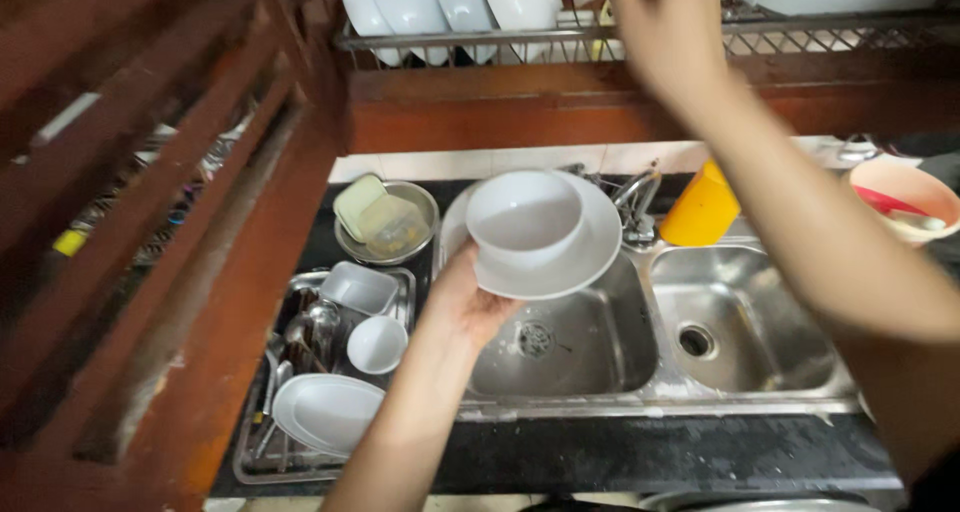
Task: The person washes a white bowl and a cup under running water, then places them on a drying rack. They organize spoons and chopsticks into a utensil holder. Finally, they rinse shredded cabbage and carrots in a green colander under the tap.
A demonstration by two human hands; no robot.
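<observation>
Far left of the frame is a dark wooden cabinet [150,272], and just right of it, lower left, a metal tray [262,462] with an oval white plate [325,412] and a small bowl [376,344]. Centre frame, the left hand [462,307] grips a white plate [560,262] from below with a white bowl [525,217] sitting on it — all held over the left sink basin [585,347]. Top centre, the right hand [665,32] reaches up to the dish rack [560,37]; can't tell whether it's gripping anything — fingers are cut off. Yellow bottle [700,207] stands right of the tap.
</observation>
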